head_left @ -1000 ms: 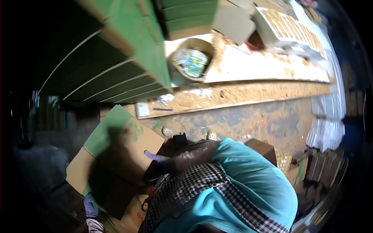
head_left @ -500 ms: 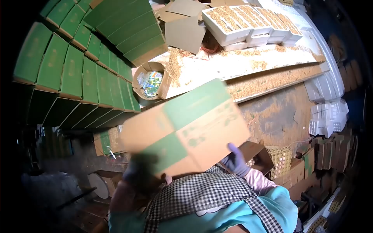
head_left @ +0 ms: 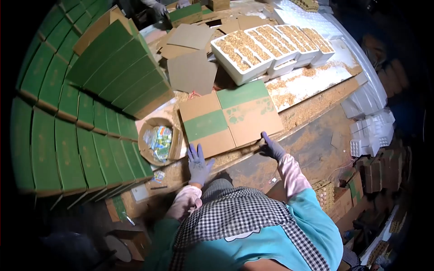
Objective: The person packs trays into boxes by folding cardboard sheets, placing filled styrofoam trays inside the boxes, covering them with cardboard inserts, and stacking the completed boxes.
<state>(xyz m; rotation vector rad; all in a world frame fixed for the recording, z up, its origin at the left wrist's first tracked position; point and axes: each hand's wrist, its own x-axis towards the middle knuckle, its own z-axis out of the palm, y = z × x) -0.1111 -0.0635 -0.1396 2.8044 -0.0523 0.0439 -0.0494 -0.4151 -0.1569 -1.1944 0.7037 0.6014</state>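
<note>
A brown-and-green cardboard box (head_left: 246, 119) lies on the worktable, its top panels closed. My left hand (head_left: 200, 165), in a grey-purple glove, is open with fingers spread and fingertips at the box's near left edge. At the near right edge is my gloved right hand (head_left: 273, 148). One of its digits points up against the box and the others are apart from it, lower down. Left of the box stands an open carton (head_left: 177, 147) holding colourful printed packets (head_left: 159, 143).
Green boxes (head_left: 70, 153) are stacked at left. White foam trays (head_left: 244, 74) filled with tan granules stand behind the box, near loose cardboard sheets (head_left: 192, 72). Another person's gloved hand (head_left: 160, 9) shows at the far end. Egg trays (head_left: 325, 194) sit at lower right.
The box has moved from in front of my body forward onto the table and now lies flat. Both arms have stretched forward. Another person's gloved hands have come into view at the top.
</note>
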